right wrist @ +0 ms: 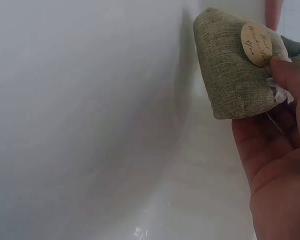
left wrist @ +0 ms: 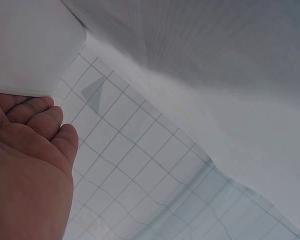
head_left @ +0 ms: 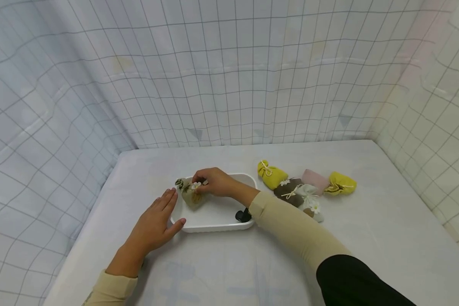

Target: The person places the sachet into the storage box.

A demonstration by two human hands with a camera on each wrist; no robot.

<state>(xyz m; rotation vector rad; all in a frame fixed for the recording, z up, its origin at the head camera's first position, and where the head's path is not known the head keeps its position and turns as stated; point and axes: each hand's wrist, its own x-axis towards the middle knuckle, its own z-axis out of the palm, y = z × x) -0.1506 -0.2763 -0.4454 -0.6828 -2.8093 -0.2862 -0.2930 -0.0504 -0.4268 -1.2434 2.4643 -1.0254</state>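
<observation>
My right hand (head_left: 219, 182) pinches a small olive-green fabric pouch (head_left: 191, 198) between thumb and fingers, over the left end of a white tray (head_left: 213, 214). In the right wrist view the pouch (right wrist: 230, 65) carries a round tan tag with handwriting, and my thumb presses beside the tag near a white flower trim. My left hand (head_left: 154, 223) lies along the tray's left edge, fingers extended and thumb spread to the front rim. The left wrist view shows the fingers (left wrist: 42, 117) against the tray's underside edge.
A small black object (head_left: 243, 216) sits in the tray's front right corner, beside my right sleeve. Right of the tray lie a yellow pouch (head_left: 272, 176), a dark brown pouch (head_left: 284, 191), a pale flowered pouch (head_left: 310, 199), a pink pouch (head_left: 315, 179) and another yellow pouch (head_left: 342, 183). Gridded curtains surround the table.
</observation>
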